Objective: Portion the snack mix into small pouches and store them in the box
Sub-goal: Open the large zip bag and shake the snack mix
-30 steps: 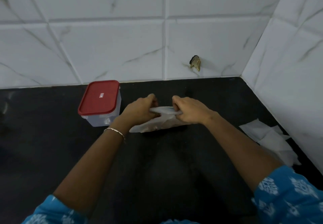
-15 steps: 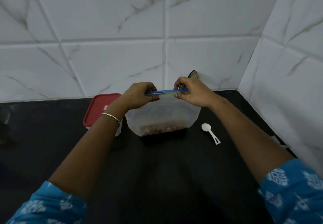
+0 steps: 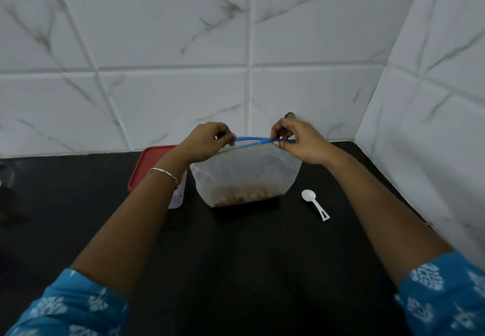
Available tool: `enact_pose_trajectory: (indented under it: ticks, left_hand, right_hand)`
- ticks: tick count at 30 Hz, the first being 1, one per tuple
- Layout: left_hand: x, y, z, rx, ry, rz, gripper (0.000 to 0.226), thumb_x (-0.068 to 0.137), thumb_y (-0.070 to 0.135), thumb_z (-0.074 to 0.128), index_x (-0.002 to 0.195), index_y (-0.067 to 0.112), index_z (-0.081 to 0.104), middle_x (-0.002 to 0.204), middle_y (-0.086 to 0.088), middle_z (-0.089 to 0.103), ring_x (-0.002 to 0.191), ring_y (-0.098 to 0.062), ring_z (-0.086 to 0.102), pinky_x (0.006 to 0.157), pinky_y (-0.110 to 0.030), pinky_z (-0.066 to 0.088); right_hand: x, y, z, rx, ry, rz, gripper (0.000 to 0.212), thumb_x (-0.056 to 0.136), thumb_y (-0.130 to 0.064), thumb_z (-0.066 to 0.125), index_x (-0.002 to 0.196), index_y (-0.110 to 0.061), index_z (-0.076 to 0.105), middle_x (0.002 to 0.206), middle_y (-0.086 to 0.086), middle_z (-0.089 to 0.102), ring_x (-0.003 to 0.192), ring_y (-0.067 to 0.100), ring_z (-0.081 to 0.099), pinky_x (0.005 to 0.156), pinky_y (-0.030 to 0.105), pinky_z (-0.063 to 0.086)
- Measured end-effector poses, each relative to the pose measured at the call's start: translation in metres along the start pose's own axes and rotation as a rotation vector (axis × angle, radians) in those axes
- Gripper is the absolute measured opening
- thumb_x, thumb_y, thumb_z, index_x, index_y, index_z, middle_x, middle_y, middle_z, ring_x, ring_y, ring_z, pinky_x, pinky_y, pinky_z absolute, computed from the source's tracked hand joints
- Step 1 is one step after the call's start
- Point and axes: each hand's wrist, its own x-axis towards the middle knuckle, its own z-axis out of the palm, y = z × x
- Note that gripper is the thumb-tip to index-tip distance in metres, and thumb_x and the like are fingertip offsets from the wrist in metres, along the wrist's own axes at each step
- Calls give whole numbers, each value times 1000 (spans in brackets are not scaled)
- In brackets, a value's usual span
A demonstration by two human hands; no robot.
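Head view shows my left hand and right hand raised over the bench, set apart from each other. Each pinches one end of the blue zip strip along the top of the big clear bag. Between my fingers the two blue lips bow apart a little, so I judge I am opening the bag, the very start of portioning.

The bag stands upright on the black bench with the snack mix lying low in its bottom. The box, red lid on, sits partly hidden behind my left wrist, just beside the bag. A white scoop lies to the bag's right. No small pouches show. Next, I reckon, I must spread the mouth wide, free one hand and take the scoop.
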Motion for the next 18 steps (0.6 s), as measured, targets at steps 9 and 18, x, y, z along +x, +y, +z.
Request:
enact_pose_trajectory:
  ticks: [9, 18]
  left_hand:
    - [-3, 3, 12, -54, 114, 63, 3, 97, 20, 54, 99, 18, 52, 76, 10, 61, 61, 1, 53, 55, -9, 37]
    - [-3, 6, 14, 141, 4, 163, 10, 92, 27, 63, 101, 30, 67, 105, 2, 59, 95, -13, 51, 84, -31, 46]
  right_hand:
    - [-7, -6, -2, -32, -155, 114, 32, 101, -35, 47, 105, -18, 74, 98, -6, 67, 88, -2, 55, 75, 11, 37]
    - [-1, -11, 16, -438, -73, 155, 20, 90, -35, 61, 96, -22, 75, 96, -3, 72, 86, 17, 63, 70, 30, 48]
